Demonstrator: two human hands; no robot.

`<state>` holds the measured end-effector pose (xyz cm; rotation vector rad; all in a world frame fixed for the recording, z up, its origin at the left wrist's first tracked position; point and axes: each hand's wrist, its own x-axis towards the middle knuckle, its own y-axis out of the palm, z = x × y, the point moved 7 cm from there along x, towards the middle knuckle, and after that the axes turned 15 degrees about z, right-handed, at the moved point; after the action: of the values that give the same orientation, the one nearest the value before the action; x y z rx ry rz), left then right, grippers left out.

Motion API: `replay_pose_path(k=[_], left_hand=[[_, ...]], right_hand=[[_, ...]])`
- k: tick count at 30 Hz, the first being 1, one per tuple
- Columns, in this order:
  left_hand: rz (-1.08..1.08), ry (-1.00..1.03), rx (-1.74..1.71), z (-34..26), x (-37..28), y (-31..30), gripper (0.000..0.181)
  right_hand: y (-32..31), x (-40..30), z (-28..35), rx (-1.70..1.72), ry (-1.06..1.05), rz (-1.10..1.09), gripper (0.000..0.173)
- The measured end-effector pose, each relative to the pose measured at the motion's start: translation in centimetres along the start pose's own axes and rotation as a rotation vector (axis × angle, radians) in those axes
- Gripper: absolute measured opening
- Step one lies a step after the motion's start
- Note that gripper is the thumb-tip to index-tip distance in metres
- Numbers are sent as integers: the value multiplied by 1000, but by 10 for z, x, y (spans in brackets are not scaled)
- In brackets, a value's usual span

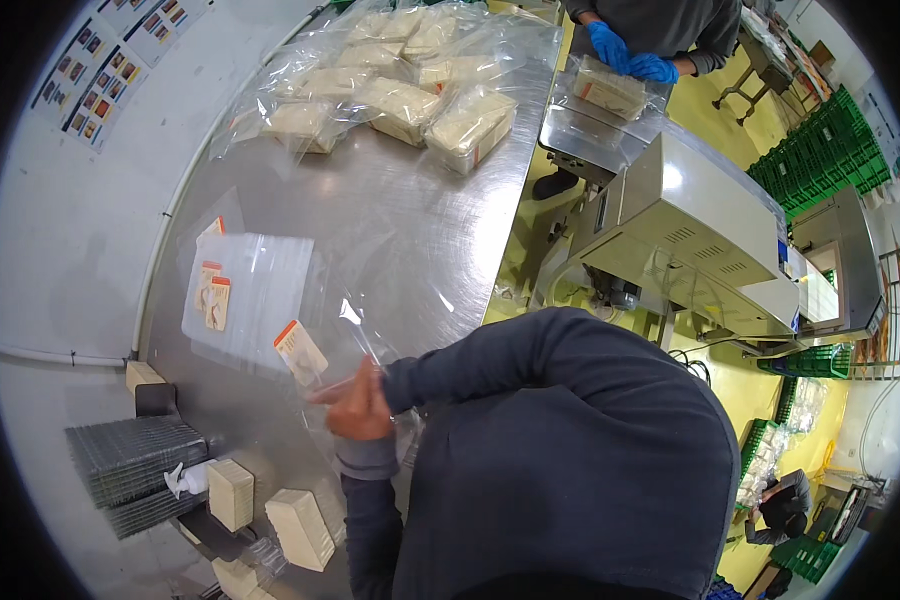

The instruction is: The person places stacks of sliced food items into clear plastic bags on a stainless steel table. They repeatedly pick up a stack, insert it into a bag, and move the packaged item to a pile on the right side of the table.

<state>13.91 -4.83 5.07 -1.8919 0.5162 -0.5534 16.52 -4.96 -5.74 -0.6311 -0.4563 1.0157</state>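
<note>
Over the steel table, my left hand and my right hand overlap, blurred, at a clear plastic bag. Film spreads around them, but which fingers grip it is unclear. Just beyond the fingers a printed card with an orange edge lies at the bag. Farther left is a stack of clear flat bags with several similar cards on top. Two pale sliced blocks stand near my left forearm.
Bagged pale blocks crowd the table's far end. Plastic trays and a white spray bottle are at lower left. Right of the table stands a metal machine; beyond it a co-worker's blue-gloved hands touch a bagged block. Green crates are stacked right.
</note>
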Motion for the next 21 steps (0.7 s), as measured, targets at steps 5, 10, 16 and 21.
replay_pose_path(k=[5, 10, 16, 21], left_hand=[[39, 90, -41, -40, -28, -12, 40], [-310, -371, 181, 90, -106, -14, 22], [-731, -654, -1051, 113, -103, -18, 8], [-551, 18, -68, -6, -121, -95, 25]], right_hand=[[1, 28, -27, 7, 63, -37, 24], [1, 40, -54, 62, 167, -72, 30], [-36, 81, -23, 215, 111, -244, 38], [-84, 82, 70, 331, -311, -510, 44]])
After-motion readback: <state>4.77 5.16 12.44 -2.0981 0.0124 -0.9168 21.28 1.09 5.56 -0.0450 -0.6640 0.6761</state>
